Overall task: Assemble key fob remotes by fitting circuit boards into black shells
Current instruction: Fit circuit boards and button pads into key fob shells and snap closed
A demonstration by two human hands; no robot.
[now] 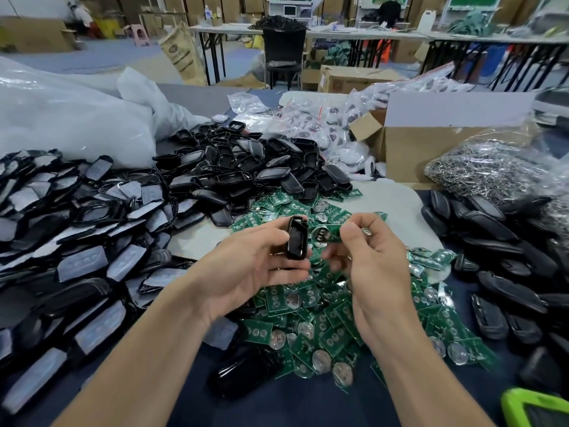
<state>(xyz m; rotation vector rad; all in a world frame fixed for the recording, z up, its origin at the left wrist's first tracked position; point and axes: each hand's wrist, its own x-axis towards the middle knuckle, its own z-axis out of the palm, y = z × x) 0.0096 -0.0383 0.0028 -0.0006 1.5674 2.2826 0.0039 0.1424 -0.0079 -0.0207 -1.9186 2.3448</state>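
My left hand [252, 266] grips a black shell [296, 238] upright by its edges, its hollow side turned toward my right hand. My right hand [369, 254] pinches a green circuit board [326, 234] with a round battery clip, held close to the right of the shell and just apart from it. Both hands hover above a heap of loose green circuit boards [323, 306] on the table. A pile of empty black shells [252, 167] lies behind the boards.
Stacked black parts with pale film [77, 229] fill the left. More black shells [498, 260] lie on the right. A cardboard box [431, 149], a bag of metal rings [492, 171], bagged white parts [323, 121] and white plastic sacks [70, 118] stand behind.
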